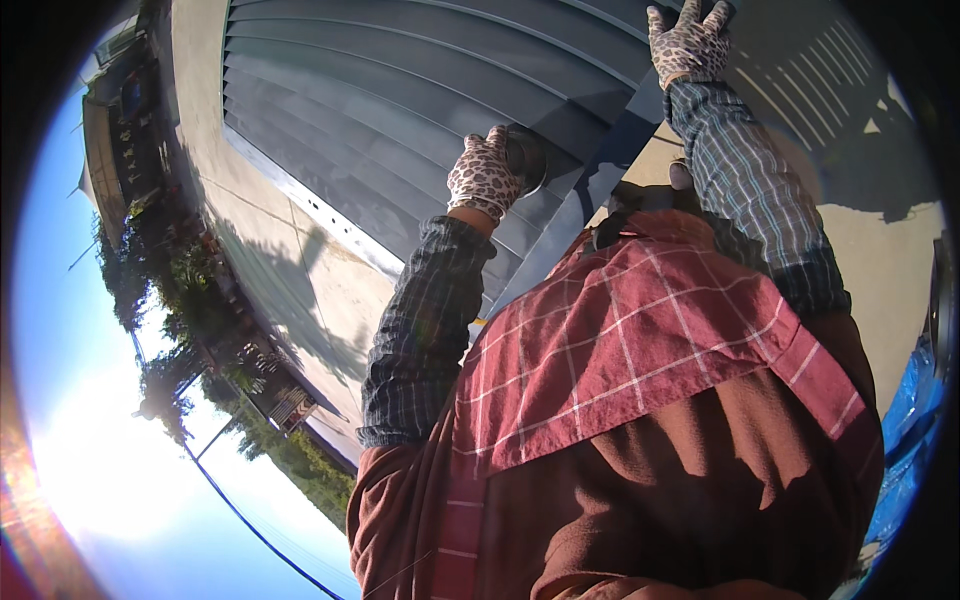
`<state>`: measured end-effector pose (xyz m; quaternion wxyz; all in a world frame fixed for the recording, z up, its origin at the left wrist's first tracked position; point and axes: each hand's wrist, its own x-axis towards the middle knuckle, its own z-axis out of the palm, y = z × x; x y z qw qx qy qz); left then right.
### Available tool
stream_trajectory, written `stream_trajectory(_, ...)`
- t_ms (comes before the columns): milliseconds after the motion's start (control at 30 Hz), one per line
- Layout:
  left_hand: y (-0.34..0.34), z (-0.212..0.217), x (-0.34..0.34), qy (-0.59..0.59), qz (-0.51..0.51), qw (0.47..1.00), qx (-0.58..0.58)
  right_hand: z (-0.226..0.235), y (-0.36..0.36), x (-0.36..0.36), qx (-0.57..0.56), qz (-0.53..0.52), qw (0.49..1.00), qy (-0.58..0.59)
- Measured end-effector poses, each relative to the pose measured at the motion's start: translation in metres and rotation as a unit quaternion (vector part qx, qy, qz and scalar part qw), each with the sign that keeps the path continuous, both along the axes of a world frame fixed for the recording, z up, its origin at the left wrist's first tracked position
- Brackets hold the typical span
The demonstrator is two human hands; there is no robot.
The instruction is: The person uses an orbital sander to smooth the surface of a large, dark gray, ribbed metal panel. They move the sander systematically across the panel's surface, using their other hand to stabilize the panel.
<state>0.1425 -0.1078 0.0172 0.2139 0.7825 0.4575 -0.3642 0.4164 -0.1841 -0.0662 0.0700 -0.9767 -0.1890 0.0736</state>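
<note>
A large dark grey slatted metal panel (400, 100) lies in front of me, with a flat frame bar along its near right edge. My left hand (482, 175), in a leopard-spotted glove, is closed on a dark rounded object (527, 160) over the slats. Its exact kind is hard to make out, as the glove covers part of it. Farther right, my right hand (690, 45) wears a matching glove. Its fingers are spread, at the panel's right-hand frame near the top of the view, and no held thing shows in it.
Pale concrete ground (290, 235) runs along the panel's left side, with trees (185, 260) beyond. Striped shadows (805, 75) fall on the ground at the right. Blue plastic sheeting (905, 450) lies at the lower right. My red checked apron (620, 350) hangs close to the frame.
</note>
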Motion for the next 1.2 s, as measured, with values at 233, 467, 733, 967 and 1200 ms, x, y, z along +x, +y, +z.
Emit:
stream_trajectory(233, -0.029, 0.001, 0.009, -0.006, -0.030, 0.999, -0.017, -0.004, 0.002, -0.002, 0.002, 0.006, 1.000, -0.013)
stream_trajectory(467, -0.022, 0.003, 0.010, -0.016, -0.034, 0.999, -0.018, -0.013, 0.002, 0.000, 0.040, 0.010, 0.999, -0.030)
stream_trajectory(733, -0.011, -0.006, 0.004, -0.002, -0.029, 0.999, -0.013, -0.015, 0.002, 0.000, 0.051, 0.006, 0.998, -0.035)
stream_trajectory(967, 0.032, -0.014, -0.012, 0.023, 0.037, 0.997, 0.056, -0.015, 0.004, -0.001, 0.046, 0.005, 0.998, -0.036)
stream_trajectory(1200, 0.027, -0.013, -0.012, 0.026, 0.024, 0.999, 0.040, -0.028, 0.000, 0.000, 0.077, 0.011, 0.995, -0.062)
